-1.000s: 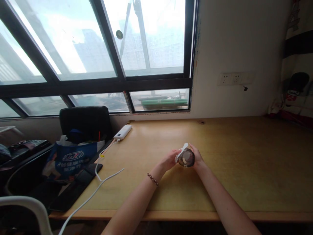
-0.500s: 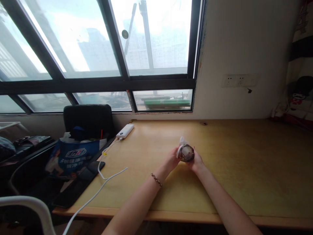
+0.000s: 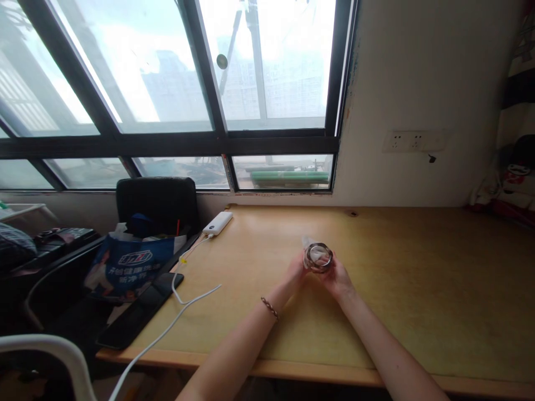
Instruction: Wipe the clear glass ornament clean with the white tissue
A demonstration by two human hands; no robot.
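Note:
A round brownish glass [image 3: 319, 258] is held between my two hands over the middle of the wooden table [image 3: 401, 312], its circular rim facing me. My left hand [image 3: 297, 268] is closed on the glass's left side, beside a thin white tissue [image 3: 308, 243] that sticks out at the upper left. On the right side my right hand [image 3: 336, 277] is wrapped round the glass, and some of its fingers are hidden behind it. A braided bracelet [image 3: 270, 308] is on my left wrist.
At the table's left edge lie a white power bank [image 3: 218, 223], a white cable [image 3: 165, 329] and a black flat object [image 3: 140, 312]. Left of the table, a blue bag [image 3: 127, 267] sits on a black chair [image 3: 156, 203]. Windows and a wall socket [image 3: 416, 141] are behind.
The glass has tilted between my hands, so its open rim now shows more clearly. Less of the white tissue stands out at the left. The whole view has shifted slightly.

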